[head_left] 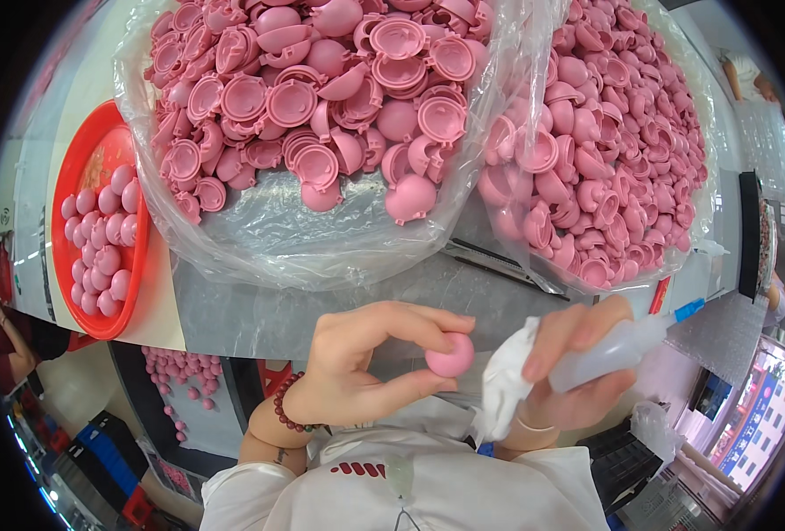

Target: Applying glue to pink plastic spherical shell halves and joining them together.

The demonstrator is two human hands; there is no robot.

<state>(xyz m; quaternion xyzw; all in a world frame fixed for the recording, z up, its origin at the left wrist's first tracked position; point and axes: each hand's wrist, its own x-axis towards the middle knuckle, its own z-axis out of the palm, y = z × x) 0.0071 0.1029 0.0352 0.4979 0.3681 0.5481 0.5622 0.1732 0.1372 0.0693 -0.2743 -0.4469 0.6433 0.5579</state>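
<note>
- Our left hand (344,363) pinches the pink ball (452,357) between thumb and fingertips, at five o'clock in our view.
- Our right hand (578,407) grips a blue-tipped bottle (614,351) and a white cloth (503,380), at four o'clock.
- We judge the ball light, stiff and rather slippery; we'd hold it lightly on opposite sides.
- Similar balls (107,260) lie in the red tray (100,330) towards nine o'clock.

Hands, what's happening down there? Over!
Left hand pinching ball. Right hand holding bottle and white cloth. White cloth sits between ball and bottle.
</note>
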